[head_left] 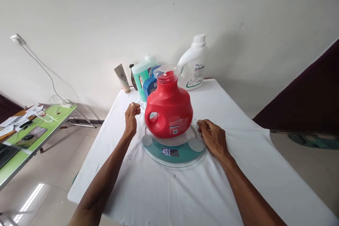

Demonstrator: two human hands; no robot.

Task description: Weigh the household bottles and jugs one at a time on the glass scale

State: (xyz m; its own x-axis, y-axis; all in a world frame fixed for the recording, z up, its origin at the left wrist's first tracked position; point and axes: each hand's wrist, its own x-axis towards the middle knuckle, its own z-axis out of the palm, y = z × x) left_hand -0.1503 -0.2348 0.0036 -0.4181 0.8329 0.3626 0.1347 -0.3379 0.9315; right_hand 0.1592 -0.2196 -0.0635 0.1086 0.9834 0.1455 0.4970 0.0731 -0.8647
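Observation:
A red detergent jug (169, 109) with a clear cap stands upright on a round glass scale (172, 152), whose display is lit. My left hand (131, 118) hovers just left of the jug, fingers curled in, holding nothing and not touching it. My right hand (213, 137) rests palm down on the white tablecloth (185, 190), fingertips at the scale's right rim.
Behind the jug stand a teal bottle (140, 74), a blue container (150, 86), a white detergent jug (194, 63) and a beige tube (122, 77) against the wall. A green table (39, 130) with papers and a cable stands at the left.

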